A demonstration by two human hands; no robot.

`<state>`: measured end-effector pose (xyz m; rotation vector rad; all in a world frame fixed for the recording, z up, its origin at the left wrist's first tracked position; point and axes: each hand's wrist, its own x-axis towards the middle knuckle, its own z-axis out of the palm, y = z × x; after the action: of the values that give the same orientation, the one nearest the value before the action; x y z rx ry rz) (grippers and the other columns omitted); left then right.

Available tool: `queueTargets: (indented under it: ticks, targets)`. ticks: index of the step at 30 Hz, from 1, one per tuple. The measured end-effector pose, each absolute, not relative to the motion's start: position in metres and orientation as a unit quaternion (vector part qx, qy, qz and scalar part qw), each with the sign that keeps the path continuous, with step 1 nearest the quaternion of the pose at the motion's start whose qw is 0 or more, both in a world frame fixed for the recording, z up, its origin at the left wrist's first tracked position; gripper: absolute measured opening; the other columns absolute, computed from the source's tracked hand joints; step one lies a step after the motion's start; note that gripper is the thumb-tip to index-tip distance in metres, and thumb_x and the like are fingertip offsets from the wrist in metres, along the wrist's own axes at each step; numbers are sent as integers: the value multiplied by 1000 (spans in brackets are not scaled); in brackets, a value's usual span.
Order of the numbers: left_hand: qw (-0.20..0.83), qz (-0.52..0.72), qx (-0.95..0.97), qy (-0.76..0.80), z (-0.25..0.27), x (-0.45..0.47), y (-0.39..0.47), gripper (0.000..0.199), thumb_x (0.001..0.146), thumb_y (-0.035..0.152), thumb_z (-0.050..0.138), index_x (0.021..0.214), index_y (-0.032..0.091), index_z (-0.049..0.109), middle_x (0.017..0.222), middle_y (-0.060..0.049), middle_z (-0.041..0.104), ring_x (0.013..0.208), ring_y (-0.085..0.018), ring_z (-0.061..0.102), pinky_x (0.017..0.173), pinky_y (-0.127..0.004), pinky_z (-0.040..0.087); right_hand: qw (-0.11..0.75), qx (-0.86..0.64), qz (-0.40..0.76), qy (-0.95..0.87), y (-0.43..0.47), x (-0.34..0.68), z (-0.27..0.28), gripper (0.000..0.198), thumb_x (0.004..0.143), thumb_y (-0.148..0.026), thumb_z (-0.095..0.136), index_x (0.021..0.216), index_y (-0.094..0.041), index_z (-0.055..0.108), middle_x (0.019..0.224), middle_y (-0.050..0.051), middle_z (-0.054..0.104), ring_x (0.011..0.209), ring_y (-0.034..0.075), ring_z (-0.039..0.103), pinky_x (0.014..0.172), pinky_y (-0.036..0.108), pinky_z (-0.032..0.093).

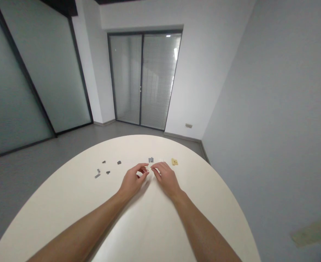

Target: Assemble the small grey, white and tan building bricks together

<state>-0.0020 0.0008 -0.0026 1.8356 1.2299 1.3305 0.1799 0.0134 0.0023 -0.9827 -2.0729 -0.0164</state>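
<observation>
My left hand (134, 179) is closed, its thumb and fingers curled around a small white piece (148, 169). Facing it, my right hand (166, 177) pinches at the same piece with thumb and fingertips. The piece is too small, and too much covered by fingers, to tell its kind. Just beyond the fingertips lies a small grey piece with a split shape (151, 159). To the right of my right hand rests a flat yellow piece (174, 162) with a dark mark on it.
Left of my hands, several small grey pieces lie scattered, among them a dark angular one (119, 162) and a light grey bar (97, 176). All rest on a round white table (149, 225). Beyond its far edge are a grey floor, walls and a glass door (155, 83).
</observation>
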Motion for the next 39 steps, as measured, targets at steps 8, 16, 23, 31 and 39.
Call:
queueTargets:
  ticks: [8, 16, 23, 31, 39]
  targets:
    - [281, 492, 683, 460, -1, -2, 0, 30, 85, 35, 61, 110, 21, 67, 87, -3, 71, 81, -18, 66, 65, -27, 52, 411, -394, -8, -822, 11, 179, 5, 16, 99, -23, 52, 101, -23, 67, 97, 5, 71, 97, 20, 63, 87, 34, 51]
    - [278, 486, 683, 470, 0, -2, 0, 28, 86, 36, 61, 109, 21, 65, 89, -3, 71, 83, -19, 66, 66, -28, 50, 405, -396, 7, -824, 8, 178, 8, 14, 98, -21, 53, 102, -23, 66, 100, 4, 71, 100, 21, 63, 89, 35, 50]
    - [271, 490, 680, 472, 2, -2, -2, 23, 87, 36, 61, 104, 21, 65, 97, -4, 69, 85, -19, 65, 66, -28, 50, 407, -398, 18, -822, 8, 178, 5, 15, 98, -24, 54, 108, -23, 65, 104, 5, 70, 103, 21, 62, 92, 36, 50]
    - [260, 497, 681, 470, 5, -2, -2, 25, 87, 40, 61, 104, 22, 65, 107, -5, 67, 88, -18, 64, 66, -28, 50, 407, -392, 16, -825, 8, 179, 4, 18, 98, -24, 54, 112, -22, 65, 105, 6, 70, 104, 21, 62, 92, 36, 50]
    - [261, 499, 684, 464, 4, -2, -2, 25, 88, 40, 60, 106, 22, 65, 108, -5, 67, 90, -19, 64, 67, -28, 50, 403, -391, 21, -828, 8, 178, 5, 19, 97, -24, 54, 113, -24, 65, 106, 5, 71, 104, 22, 62, 92, 36, 50]
